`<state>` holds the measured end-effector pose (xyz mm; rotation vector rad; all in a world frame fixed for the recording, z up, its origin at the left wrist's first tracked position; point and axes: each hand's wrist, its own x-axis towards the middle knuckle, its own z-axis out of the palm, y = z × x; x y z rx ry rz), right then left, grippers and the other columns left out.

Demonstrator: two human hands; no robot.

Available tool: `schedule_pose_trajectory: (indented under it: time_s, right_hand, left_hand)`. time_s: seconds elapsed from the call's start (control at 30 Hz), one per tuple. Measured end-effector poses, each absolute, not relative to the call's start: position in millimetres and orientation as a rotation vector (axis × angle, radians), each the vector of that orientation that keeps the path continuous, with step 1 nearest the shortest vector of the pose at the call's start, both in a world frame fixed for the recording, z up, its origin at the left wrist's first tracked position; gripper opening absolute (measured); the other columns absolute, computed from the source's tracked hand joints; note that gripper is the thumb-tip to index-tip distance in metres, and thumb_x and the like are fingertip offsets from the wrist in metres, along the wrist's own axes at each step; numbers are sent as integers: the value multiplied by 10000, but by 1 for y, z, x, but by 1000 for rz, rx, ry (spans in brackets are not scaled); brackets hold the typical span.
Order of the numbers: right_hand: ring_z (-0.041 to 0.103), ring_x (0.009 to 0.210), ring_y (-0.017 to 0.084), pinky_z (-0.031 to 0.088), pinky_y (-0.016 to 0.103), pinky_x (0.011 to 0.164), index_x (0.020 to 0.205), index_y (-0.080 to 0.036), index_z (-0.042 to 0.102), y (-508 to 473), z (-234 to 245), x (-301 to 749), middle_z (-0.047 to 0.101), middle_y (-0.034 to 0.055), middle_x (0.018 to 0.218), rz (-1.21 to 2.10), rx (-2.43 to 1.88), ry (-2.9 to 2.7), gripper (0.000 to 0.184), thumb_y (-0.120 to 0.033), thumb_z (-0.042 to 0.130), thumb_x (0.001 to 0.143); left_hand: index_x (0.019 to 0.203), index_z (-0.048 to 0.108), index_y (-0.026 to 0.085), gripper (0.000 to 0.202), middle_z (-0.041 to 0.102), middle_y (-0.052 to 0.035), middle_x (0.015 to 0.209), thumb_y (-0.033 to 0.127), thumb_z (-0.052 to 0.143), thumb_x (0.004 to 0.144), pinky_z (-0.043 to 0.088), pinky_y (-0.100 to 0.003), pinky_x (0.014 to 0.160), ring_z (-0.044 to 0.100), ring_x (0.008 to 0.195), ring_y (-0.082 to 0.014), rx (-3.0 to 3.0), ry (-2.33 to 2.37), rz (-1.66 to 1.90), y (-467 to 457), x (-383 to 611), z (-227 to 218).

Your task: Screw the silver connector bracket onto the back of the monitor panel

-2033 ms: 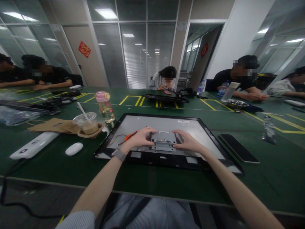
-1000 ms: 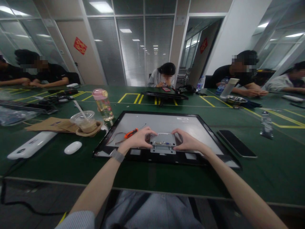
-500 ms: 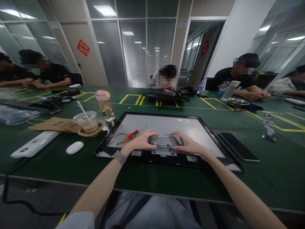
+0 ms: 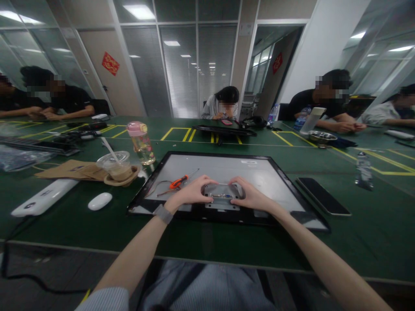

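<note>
A flat monitor panel (image 4: pixel 227 166) lies face down on the green table, black frame around a grey metal back. Near its front edge sits a small grey metal box with connector ports (image 4: pixel 222 196). My left hand (image 4: pixel 191 192) grips the box's left side with curled fingers. My right hand (image 4: pixel 251 195) grips its right side the same way. An orange-handled screwdriver (image 4: pixel 180 180) lies on the panel just left of my left hand, beside some thin wires (image 4: pixel 158 188).
A white mouse (image 4: pixel 100 201) and a long white device (image 4: pixel 43 197) lie left of the panel. A plastic cup with straw (image 4: pixel 115 164) and pink-lidded bottle (image 4: pixel 140 142) stand behind them. A dark phone (image 4: pixel 322 195) lies to the right. Other people sit around the table.
Both hands have stayed on the metal box, which has tilted down flatter against the panel. The view has shifted slightly.
</note>
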<state>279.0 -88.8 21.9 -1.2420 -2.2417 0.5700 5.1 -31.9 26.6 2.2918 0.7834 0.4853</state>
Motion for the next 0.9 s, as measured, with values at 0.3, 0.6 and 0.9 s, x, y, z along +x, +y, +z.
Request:
schedule_pose_trajectory:
  time_s: [0.3, 0.6, 0.9]
  right_hand:
    - [605, 1134, 282, 500, 475, 997, 1083, -233, 618, -89, 25, 277, 610, 91, 1203, 465, -1150, -2287, 331, -240, 757, 783]
    - [614, 1153, 284, 508, 467, 1001, 1034, -244, 665, -94, 30, 277, 604, 88, 1200, 360, -1166, -2359, 218, -241, 741, 830]
    - [656, 1064, 267, 539, 432, 941, 1016, -231, 715, -98, 38, 273, 656, 94, 1133, 287, -1160, -2466, 168, -185, 719, 855]
  left_hand:
    - [1297, 625, 244, 531, 551, -70, 1263, 247, 746, 781, 465, -387, 1033, 577, 1166, -253, 2333, 708, 494, -31, 6, 26]
    - [1310, 620, 261, 494, 520, -69, 1303, 210, 720, 829, 452, -387, 1070, 569, 1203, -243, 2353, 673, 474, -32, 5, 24]
    - [1291, 633, 245, 497, 504, -92, 1336, 115, 701, 816, 413, -424, 1134, 545, 1263, -263, 2358, 686, 474, -39, 11, 27]
